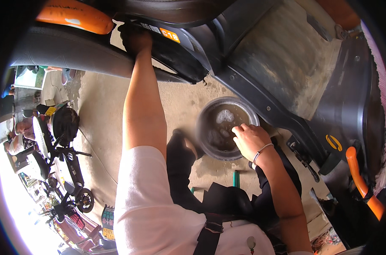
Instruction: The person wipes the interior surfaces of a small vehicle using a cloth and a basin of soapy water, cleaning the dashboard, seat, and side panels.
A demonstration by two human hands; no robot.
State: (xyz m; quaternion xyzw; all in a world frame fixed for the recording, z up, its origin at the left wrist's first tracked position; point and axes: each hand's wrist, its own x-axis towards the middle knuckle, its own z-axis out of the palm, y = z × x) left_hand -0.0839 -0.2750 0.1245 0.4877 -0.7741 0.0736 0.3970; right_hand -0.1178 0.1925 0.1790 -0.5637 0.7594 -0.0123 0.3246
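Observation:
My left hand (137, 41) reaches up into shadow between the black side panel (177, 52) of an electric scooter and a long grey padded part. It looks very dark there, and whether it grips a cloth or the panel cannot be told. My right hand (250, 138), with a bracelet at the wrist, hangs over the right rim of a round metal-looking basin (204, 146). Its fingers are slightly bent and apart, with nothing visible in them; the palm is hidden. Murky water (226, 127) fills part of the basin, with white foam (224, 116) on it.
The scooter's dirty footboard (291, 57) and dark frame bar (259, 98) lie to the right, with an orange tube (358, 175) below. Another orange tube (75, 16) is at upper left. Parked scooters (65, 159) and people stand farther left. A green bar (236, 178) lies below the basin.

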